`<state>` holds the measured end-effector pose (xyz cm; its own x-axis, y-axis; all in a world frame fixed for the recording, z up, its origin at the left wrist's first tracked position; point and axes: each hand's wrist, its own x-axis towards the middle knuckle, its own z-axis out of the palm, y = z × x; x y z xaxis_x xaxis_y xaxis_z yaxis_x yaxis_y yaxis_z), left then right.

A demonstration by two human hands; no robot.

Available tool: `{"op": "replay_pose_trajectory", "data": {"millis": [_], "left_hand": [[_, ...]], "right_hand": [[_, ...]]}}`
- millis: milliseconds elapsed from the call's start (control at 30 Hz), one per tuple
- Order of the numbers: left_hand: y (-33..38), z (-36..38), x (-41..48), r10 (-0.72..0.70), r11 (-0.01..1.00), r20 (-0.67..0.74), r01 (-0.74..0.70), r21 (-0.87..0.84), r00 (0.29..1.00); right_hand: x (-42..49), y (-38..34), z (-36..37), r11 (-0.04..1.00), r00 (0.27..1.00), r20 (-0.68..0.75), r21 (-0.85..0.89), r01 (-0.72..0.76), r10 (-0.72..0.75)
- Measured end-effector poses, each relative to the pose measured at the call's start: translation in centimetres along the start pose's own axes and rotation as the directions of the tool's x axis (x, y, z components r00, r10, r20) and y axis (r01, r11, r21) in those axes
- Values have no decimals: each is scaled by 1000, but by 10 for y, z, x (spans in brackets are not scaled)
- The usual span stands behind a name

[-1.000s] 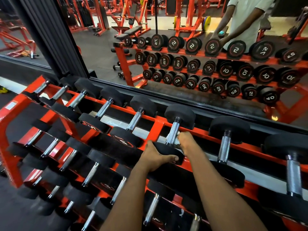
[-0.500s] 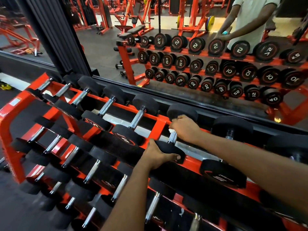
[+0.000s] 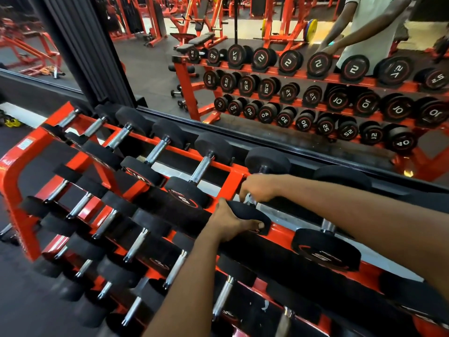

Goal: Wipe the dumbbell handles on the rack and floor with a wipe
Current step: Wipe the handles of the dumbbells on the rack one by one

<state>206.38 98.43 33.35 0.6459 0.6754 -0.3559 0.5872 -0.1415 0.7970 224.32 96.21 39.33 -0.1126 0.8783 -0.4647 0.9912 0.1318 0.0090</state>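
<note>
A red three-tier rack (image 3: 17, 166) holds rows of black dumbbells with chrome handles. On the top tier my left hand (image 3: 228, 224) grips the near head (image 3: 252, 215) of one dumbbell from the front. My right hand (image 3: 260, 188) is closed around that dumbbell's handle (image 3: 250, 200), which is mostly hidden. A white wipe showed under this hand a moment ago; now it is hidden. The far head (image 3: 267, 160) of the dumbbell sits just behind my right hand.
More dumbbells lie to the left (image 3: 204, 166) and right (image 3: 325, 246) on the top tier, others on the lower tiers (image 3: 136, 244). A wall mirror (image 3: 243, 93) behind the rack reflects the rack and a person. A dark pillar (image 3: 80, 49) stands at the back left.
My right hand slid along the handle from its near end toward the far head, then part-way back. My left hand stayed on the near head. The view shifted slightly.
</note>
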Motion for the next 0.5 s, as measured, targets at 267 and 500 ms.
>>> {"op": "replay_pose_trajectory", "data": {"millis": [267,500], "left_hand": [[3,-2,-5,27,1000,-5,-27,-2,1000],[14,-3,-16,-23,996,-23,24,82,999]], "right_hand": [[-39,-10,32,956,905,-360,261,-136,227],[-67,-43,40,882,890,-322,445,-158,322]]}}
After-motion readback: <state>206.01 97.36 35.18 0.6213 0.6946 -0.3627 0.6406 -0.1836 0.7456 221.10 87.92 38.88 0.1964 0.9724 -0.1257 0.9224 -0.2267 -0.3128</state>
